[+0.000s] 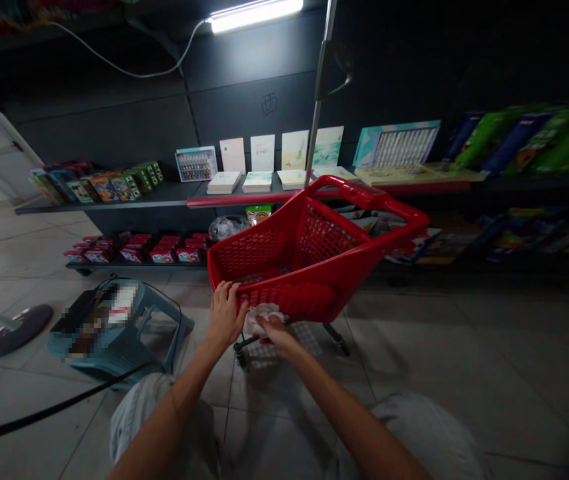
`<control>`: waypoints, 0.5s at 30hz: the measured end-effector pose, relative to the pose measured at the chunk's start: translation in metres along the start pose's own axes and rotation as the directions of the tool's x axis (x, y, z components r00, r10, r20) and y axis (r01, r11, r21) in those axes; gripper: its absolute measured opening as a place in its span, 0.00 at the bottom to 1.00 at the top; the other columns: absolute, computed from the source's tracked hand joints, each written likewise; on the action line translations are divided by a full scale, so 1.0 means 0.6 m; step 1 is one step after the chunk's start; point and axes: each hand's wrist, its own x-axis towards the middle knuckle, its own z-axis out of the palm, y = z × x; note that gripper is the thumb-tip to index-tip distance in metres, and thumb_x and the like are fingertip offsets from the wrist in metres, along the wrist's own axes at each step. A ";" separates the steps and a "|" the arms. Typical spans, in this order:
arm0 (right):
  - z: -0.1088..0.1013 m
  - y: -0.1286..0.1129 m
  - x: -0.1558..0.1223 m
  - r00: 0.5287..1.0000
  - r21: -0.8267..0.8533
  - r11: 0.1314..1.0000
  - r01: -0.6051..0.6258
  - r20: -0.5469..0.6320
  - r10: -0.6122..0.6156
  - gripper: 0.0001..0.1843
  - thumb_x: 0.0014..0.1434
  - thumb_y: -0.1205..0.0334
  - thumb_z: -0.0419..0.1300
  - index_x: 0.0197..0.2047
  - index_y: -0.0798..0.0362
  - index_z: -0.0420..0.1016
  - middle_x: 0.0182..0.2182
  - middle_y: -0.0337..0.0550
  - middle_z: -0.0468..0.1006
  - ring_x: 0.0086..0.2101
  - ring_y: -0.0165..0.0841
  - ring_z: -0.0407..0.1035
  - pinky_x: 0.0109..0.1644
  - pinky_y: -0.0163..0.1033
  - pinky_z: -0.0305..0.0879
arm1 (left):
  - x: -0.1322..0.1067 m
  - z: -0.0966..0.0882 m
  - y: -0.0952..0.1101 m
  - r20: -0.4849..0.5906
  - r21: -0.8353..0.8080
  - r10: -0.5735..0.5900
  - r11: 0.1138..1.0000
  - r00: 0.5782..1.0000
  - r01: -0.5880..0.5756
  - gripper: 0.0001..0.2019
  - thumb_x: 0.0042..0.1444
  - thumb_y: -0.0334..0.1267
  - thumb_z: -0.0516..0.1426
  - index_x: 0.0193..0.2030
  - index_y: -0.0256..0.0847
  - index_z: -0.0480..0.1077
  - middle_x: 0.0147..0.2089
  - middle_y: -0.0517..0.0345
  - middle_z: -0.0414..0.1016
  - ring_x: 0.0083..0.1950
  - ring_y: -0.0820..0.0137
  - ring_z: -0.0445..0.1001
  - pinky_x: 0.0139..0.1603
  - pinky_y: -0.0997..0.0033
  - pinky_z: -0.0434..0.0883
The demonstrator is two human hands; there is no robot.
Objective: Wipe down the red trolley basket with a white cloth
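In front of me stands a red plastic shopping cart [324, 293] with perforated walls and a thick looped handle on its right. My left hand [225, 312] grips the rim at the cart's near left corner, fingers over the edge. Lower and to the right, my right hand [275, 332] holds a crumpled white cloth [263, 319] between thumb and fingers. The cloth is against the cart's lower outer side. I cannot tell whether it is paper or fabric. The basket's interior shows no goods.
A blue-grey plastic stool [151, 333] stands left, with blurred items on top. Behind the cart, a dark shelf [164, 195] carries books, marker sets and boxes. A metal pole [318, 100] rises behind the cart. A round stand base [19, 330] and a black cable [59, 410] are at left.
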 end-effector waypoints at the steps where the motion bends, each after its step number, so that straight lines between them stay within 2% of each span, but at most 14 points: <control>1: -0.010 -0.004 0.001 1.000 0.003 1.000 -0.003 -0.020 0.003 0.11 0.62 0.53 0.59 0.43 0.51 0.73 0.38 0.44 0.81 0.33 0.34 0.78 0.28 0.34 0.72 | -0.002 -0.002 -0.006 0.009 0.004 0.010 1.000 1.000 -0.010 0.23 0.70 0.43 0.50 0.69 0.41 0.60 0.70 0.42 0.61 0.76 0.54 0.54 0.75 0.44 0.60; 2: -0.027 -0.007 0.002 0.999 0.004 1.000 -0.002 -0.050 0.002 0.11 0.62 0.53 0.59 0.42 0.51 0.74 0.37 0.44 0.81 0.33 0.35 0.78 0.28 0.34 0.72 | -0.004 -0.005 -0.012 0.019 0.008 0.022 1.000 1.000 -0.022 0.23 0.70 0.42 0.50 0.70 0.41 0.59 0.70 0.42 0.61 0.76 0.54 0.55 0.75 0.44 0.60; 4: -0.084 -0.015 0.004 0.990 0.000 1.000 0.006 -0.140 -0.006 0.13 0.59 0.51 0.61 0.40 0.52 0.75 0.34 0.45 0.80 0.34 0.37 0.77 0.30 0.36 0.73 | -0.011 -0.011 -0.026 0.032 0.016 0.054 0.998 0.998 -0.054 0.25 0.69 0.40 0.51 0.71 0.42 0.58 0.70 0.43 0.61 0.76 0.54 0.55 0.76 0.45 0.60; 7: -0.209 -0.031 0.000 0.947 -0.022 0.999 0.043 -0.318 -0.048 0.20 0.57 0.46 0.60 0.40 0.55 0.76 0.33 0.48 0.80 0.37 0.41 0.77 0.37 0.40 0.73 | -0.026 -0.021 -0.046 0.040 0.024 0.101 0.995 0.994 -0.102 0.30 0.68 0.37 0.52 0.75 0.44 0.52 0.73 0.44 0.58 0.78 0.54 0.52 0.77 0.44 0.58; 8: -0.257 -0.038 -0.004 0.909 -0.047 0.996 0.081 -0.407 -0.093 0.22 0.56 0.44 0.60 0.41 0.55 0.76 0.35 0.50 0.81 0.40 0.43 0.77 0.41 0.42 0.73 | -0.031 -0.024 -0.051 0.038 0.026 0.113 0.993 0.993 -0.115 0.31 0.68 0.36 0.52 0.76 0.44 0.50 0.74 0.44 0.56 0.79 0.53 0.50 0.77 0.43 0.58; 9: -0.304 -0.046 -0.009 0.814 -0.132 0.980 0.146 -0.547 -0.195 0.24 0.55 0.43 0.60 0.42 0.56 0.77 0.36 0.52 0.81 0.42 0.45 0.76 0.44 0.43 0.73 | -0.036 -0.026 -0.055 0.037 0.028 0.124 0.992 0.992 -0.125 0.33 0.68 0.36 0.52 0.77 0.44 0.48 0.76 0.44 0.54 0.80 0.53 0.48 0.77 0.42 0.57; 10: -0.350 -0.056 -0.016 0.717 -0.231 0.953 0.194 -0.629 -0.299 0.26 0.55 0.42 0.59 0.43 0.57 0.78 0.39 0.55 0.82 0.44 0.47 0.76 0.47 0.46 0.72 | -0.041 -0.029 -0.058 0.040 0.030 0.131 0.991 0.991 -0.132 0.34 0.68 0.36 0.52 0.78 0.45 0.46 0.77 0.43 0.52 0.81 0.52 0.47 0.77 0.41 0.57; 11: -0.391 -0.066 -0.023 0.624 -0.311 0.931 0.193 -0.693 -0.360 0.29 0.56 0.40 0.57 0.45 0.59 0.79 0.40 0.59 0.82 0.46 0.50 0.76 0.49 0.48 0.71 | -0.045 -0.031 -0.059 0.042 0.033 0.135 0.990 0.990 -0.136 0.35 0.68 0.36 0.52 0.79 0.45 0.45 0.78 0.43 0.50 0.81 0.51 0.46 0.77 0.40 0.57; 12: -0.425 -0.076 -0.030 0.558 -0.374 0.915 0.150 -0.733 -0.391 0.32 0.57 0.39 0.56 0.45 0.62 0.79 0.41 0.63 0.82 0.46 0.52 0.76 0.50 0.49 0.70 | -0.048 -0.032 -0.059 0.046 0.034 0.137 0.990 0.990 -0.138 0.35 0.68 0.36 0.52 0.79 0.45 0.44 0.78 0.42 0.49 0.81 0.51 0.45 0.77 0.40 0.57; 13: -0.451 -0.086 -0.036 0.520 -0.421 0.901 0.102 -0.750 -0.409 0.34 0.58 0.39 0.54 0.46 0.64 0.80 0.41 0.66 0.82 0.47 0.55 0.76 0.51 0.51 0.69 | -0.050 -0.033 -0.059 0.050 0.035 0.136 0.990 0.990 -0.137 0.35 0.69 0.37 0.52 0.79 0.45 0.43 0.79 0.42 0.48 0.81 0.50 0.44 0.77 0.39 0.57; 14: -0.466 -0.095 -0.040 0.505 -0.469 0.881 0.064 -0.746 -0.434 0.35 0.60 0.39 0.53 0.47 0.65 0.80 0.43 0.69 0.82 0.48 0.56 0.76 0.51 0.51 0.69 | -0.052 -0.032 -0.058 0.049 0.035 0.133 0.990 0.990 -0.135 0.36 0.69 0.37 0.52 0.80 0.45 0.42 0.79 0.42 0.47 0.82 0.50 0.43 0.77 0.39 0.57; 15: -0.472 -0.101 -0.042 0.518 -0.519 0.854 0.028 -0.723 -0.456 0.35 0.62 0.40 0.51 0.49 0.66 0.79 0.44 0.70 0.82 0.49 0.56 0.76 0.52 0.50 0.68 | -0.052 -0.031 -0.056 0.044 0.035 0.132 0.990 0.990 -0.133 0.36 0.69 0.37 0.52 0.80 0.44 0.42 0.79 0.42 0.47 0.82 0.50 0.42 0.77 0.38 0.57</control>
